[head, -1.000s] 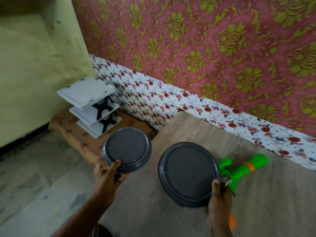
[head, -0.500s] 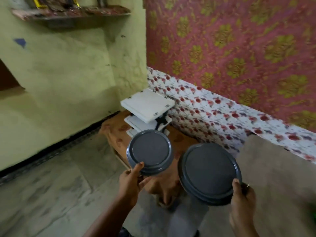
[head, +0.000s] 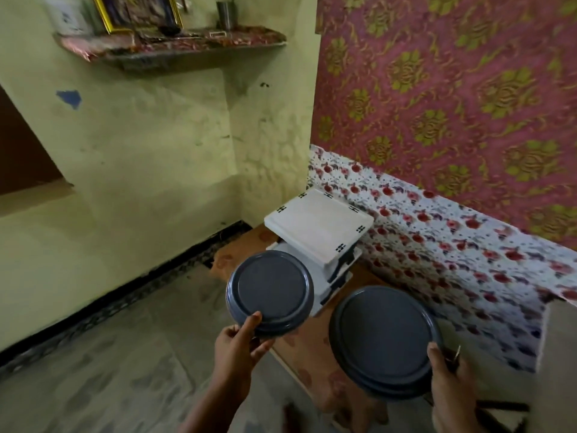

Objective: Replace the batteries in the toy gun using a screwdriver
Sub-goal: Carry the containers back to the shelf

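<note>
We had turned left from where we faced a second earlier: the green wall point(head: 150, 157) and its shelf point(head: 175, 48) now filled the view, and the white rack point(head: 318, 226) on the low stool point(head: 315, 354) sat just ahead. The toy gun, seen on the table then, had slipped out of frame to our right. Our right hand point(head: 452, 389) still pinched the larger plate point(head: 381, 339) by its rim, the left hand point(head: 237, 348) the smaller plate point(head: 270, 287). We judged this clearing up; battery work hadn't begun.
</note>
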`<state>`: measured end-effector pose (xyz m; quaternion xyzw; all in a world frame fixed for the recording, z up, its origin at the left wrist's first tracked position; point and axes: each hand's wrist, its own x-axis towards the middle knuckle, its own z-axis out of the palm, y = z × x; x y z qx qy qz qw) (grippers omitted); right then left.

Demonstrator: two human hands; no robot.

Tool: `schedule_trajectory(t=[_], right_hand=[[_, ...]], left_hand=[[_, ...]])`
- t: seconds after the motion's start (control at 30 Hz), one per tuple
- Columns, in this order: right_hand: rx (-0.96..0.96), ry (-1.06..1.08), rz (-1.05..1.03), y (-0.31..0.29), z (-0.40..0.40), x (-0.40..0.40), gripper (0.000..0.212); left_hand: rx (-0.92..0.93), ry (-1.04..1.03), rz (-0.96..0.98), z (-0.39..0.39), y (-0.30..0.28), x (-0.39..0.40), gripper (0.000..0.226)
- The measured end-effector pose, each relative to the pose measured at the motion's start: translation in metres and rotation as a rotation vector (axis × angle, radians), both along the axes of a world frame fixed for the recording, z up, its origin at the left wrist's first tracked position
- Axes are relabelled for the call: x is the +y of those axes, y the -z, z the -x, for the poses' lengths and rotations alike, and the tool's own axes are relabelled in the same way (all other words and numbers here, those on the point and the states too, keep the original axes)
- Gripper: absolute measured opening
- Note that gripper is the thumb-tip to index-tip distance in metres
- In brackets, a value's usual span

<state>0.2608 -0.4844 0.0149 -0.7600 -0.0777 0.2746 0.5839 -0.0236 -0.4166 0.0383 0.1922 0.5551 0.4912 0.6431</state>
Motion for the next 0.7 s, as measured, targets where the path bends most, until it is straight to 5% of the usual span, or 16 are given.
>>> schedule_trajectory(t=[0.2,0.4,0.7], right_hand=[[0.087,0.06,-0.017,0.011,0.008,0.083,0.046],[0.079,0.187,0.012,0.014,0.001,0.15,0.048],[-0.001,0.415,0.055,0.014,0.007,0.168,0.03]], left_hand=[[0.001,0.085,-0.017,-0.008,-0.003,0.097,0.037],[0.042,0.209,-0.017,-0.032,-0.013,0.188,0.011],[0.036,0.423,0.123,-0.076,0.001,0.292,0.035]])
